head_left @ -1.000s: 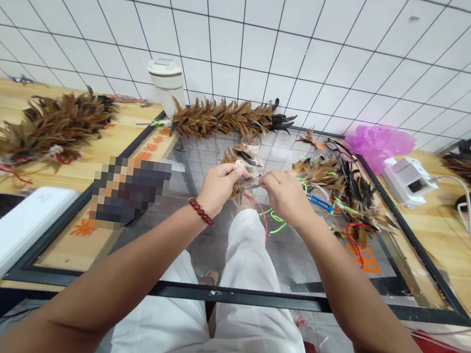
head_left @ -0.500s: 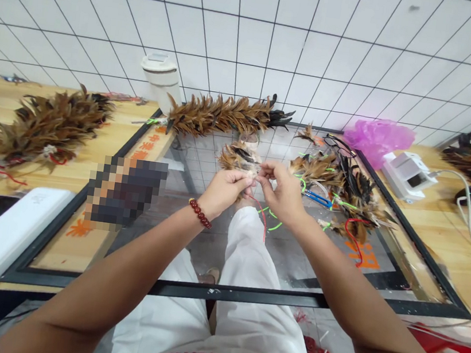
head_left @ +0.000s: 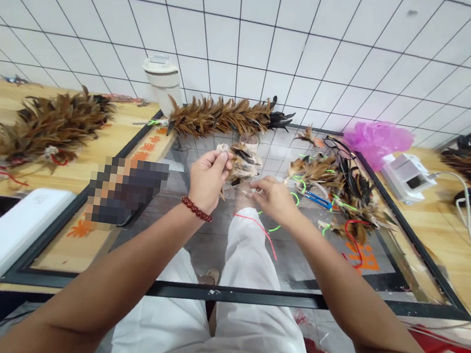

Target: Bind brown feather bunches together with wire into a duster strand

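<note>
My left hand (head_left: 209, 178) pinches a feather bundle (head_left: 243, 163) by its pale, fluffy end, thumb on top. Brown, black and cream feathers spread rightward from that grip. Lower and to the right is my right hand (head_left: 275, 198), its fingertips pressed together; a thin line shows at them, too fine to name. A red string (head_left: 261, 226) hangs loosely below the two hands. Blue-handled snips (head_left: 317, 199) lie just right of my right hand, beside a pile of loose feathers (head_left: 343, 182) with green and red strings among them.
A long feather strand (head_left: 226, 116) lies along the back of the black-framed glass top (head_left: 220, 295), near a white cup (head_left: 161, 83). Another feather strand (head_left: 58, 124) is at left, above a white power bank (head_left: 15, 228). A pink plastic bag (head_left: 377, 140) and a white device (head_left: 409, 176) stand at right.
My hands were together at the feather bundle and are now apart. The left has moved left and up slightly with the bundle; the right has dropped lower. The red string has swung right.
</note>
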`<state>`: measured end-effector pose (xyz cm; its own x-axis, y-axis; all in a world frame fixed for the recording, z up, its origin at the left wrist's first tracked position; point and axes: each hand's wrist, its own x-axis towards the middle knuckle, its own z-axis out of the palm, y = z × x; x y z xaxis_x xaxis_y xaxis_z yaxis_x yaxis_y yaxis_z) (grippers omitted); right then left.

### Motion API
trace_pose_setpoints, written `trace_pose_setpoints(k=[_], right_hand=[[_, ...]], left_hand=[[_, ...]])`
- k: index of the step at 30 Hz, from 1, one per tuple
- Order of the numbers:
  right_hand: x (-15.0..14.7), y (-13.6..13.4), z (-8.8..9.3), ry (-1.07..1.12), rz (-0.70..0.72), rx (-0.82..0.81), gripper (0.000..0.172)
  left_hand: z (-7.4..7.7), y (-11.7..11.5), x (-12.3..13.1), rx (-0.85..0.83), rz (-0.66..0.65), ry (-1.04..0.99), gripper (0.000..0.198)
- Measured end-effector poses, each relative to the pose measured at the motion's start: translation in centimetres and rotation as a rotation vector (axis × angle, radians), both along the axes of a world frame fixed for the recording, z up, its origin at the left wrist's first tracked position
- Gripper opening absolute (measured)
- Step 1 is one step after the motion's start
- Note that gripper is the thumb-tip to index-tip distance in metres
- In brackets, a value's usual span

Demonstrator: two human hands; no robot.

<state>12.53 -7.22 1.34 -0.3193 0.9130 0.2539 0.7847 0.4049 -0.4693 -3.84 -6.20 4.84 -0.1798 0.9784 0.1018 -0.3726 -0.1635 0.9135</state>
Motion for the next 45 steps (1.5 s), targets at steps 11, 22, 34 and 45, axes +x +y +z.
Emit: trace_pose_setpoints(k=[11, 22, 34, 45], right_hand=[[0.2, -0.6, 1.0, -0.163, 0.090, 0.228, 0.018], [0.3, -0.3, 0.5, 0.282, 0.111, 0.274, 0.013], [0.5, 0.4, 1.2, 0.920, 0.240, -0.312, 0.033], [0.8, -0.4, 2.3, 0.240, 0.142, -0.165, 0.028]], left_hand=[[-1.4, -0.2, 0.4, -0.152, -0.211, 0.338, 0.013], [-2.0, -0.9, 0.9, -0.169, -0.419, 0.487, 0.017], [-1.5, -1.3, 0.6, -0.285, -0.755, 0.146, 0.024], [-0.9, -0.9, 0.8, -0.137, -0.285, 0.261, 0.020]])
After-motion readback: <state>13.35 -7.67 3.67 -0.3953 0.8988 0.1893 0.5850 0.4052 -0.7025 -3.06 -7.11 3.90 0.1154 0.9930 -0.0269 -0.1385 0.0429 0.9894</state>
